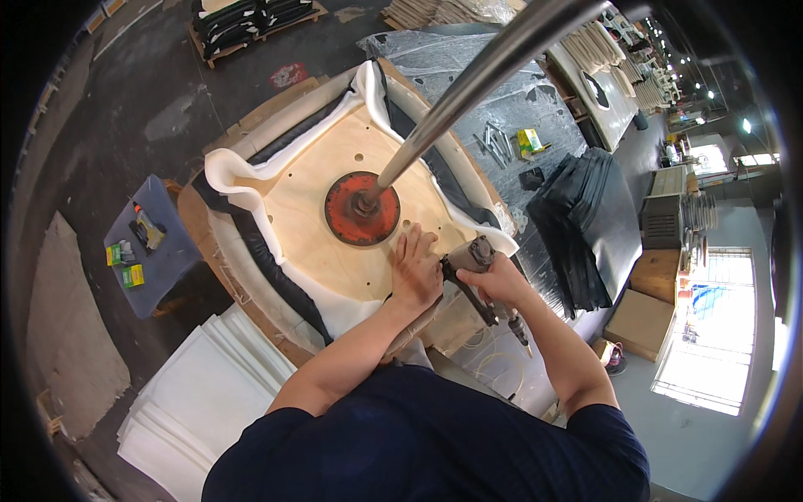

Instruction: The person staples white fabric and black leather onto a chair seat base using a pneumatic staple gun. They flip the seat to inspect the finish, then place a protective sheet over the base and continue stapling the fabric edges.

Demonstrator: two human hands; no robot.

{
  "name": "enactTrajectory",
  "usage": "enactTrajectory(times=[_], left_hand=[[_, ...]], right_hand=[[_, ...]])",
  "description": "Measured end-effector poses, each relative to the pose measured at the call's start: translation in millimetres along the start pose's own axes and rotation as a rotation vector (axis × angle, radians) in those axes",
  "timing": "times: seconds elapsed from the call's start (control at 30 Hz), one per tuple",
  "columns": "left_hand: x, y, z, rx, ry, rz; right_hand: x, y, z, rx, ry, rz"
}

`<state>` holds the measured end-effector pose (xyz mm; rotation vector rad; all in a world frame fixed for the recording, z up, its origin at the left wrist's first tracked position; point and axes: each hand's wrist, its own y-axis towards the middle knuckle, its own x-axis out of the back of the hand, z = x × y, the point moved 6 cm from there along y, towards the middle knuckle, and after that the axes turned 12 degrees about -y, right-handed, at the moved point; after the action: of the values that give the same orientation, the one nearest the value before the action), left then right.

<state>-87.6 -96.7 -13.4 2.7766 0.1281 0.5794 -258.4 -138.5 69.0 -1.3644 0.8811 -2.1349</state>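
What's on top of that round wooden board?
On the wooden board sits a red metal disc with a shiny pole rising from it. The left hand presses near its edge. What's beneath the disc is hidden.

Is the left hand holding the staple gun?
No, the left hand lies flat on the plywood seat base, while the right hand grips the staple gun.

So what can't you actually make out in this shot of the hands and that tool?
Head view, the only one:
- Nose of the staple gun: hidden behind the left hand and right hand.
- Near edge of the wooden seat board: covered by both hands.
- Small boxes on the grey stool: too small.
- Top of the metal pole: cut off by the upper edge.
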Motion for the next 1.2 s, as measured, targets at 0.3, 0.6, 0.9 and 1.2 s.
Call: enactTrajectory(times=[0.3, 0.6, 0.9, 1.2], left_hand=[[2.2, 4.3, 0.0, 0.014, -0.017, -0.012], [-0.2, -0.6, 1.4, -0.005, -0.019, -0.016], [8.3, -8.0, 0.2, 0.01, 0.042, 0.1], [8.8, -8.3, 3.9, 0.033, 0.028, 0.076]], right_hand=[[2.1, -0.3, 5.4, 0.03, -0.012, -0.037], [-2.7, -0.2, 1.3, 0.045, 0.026, -0.027], [-3.0, -0.2, 12.9, 0.123, -0.022, -0.104], [-12.7, -6.7, -3.9, 0.103, 0.088, -0.01]])
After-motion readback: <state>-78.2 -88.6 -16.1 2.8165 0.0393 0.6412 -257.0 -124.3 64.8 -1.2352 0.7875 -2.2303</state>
